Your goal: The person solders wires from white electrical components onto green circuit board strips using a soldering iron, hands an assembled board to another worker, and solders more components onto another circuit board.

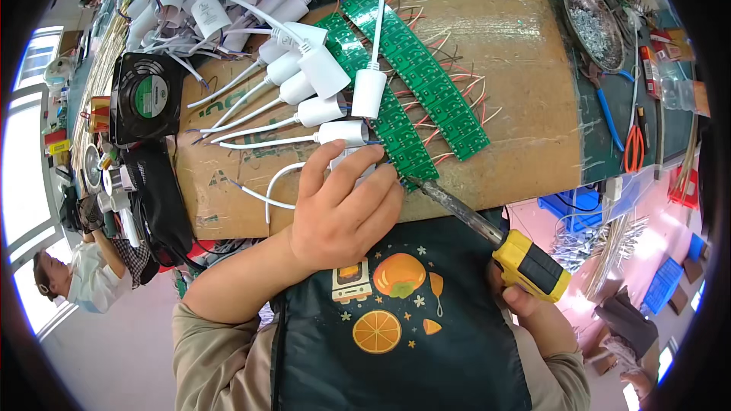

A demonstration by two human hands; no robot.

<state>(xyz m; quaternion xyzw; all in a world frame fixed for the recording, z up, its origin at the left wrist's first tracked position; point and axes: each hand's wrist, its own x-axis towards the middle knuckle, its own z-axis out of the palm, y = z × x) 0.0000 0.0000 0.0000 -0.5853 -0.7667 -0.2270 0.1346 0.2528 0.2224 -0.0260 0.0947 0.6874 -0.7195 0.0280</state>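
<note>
My right hand (522, 298) grips a soldering iron (533, 265) with a yellow and black handle. Its metal shaft points up and left, and the tip meets the near end of a green circuit board strip (403, 141). Closed around a white lamp socket, my left hand (346, 202) lies beside that same end; the fingers mostly hide the socket, while its white cord (276, 183) loops out to the left. A second green board strip (426, 72) lies alongside, with red and white wires sticking out. Several white corded sockets (318, 110) rest against the boards' left side.
Cardboard (525, 106) covers the bench. A big heap of white sockets (209, 15) lies far left, near a black fan (146, 99). At right are a metal dish of small parts (592, 27), blue-handled pliers (607, 114) and orange-handled scissors (634, 148). Another person (87, 274) sits at left.
</note>
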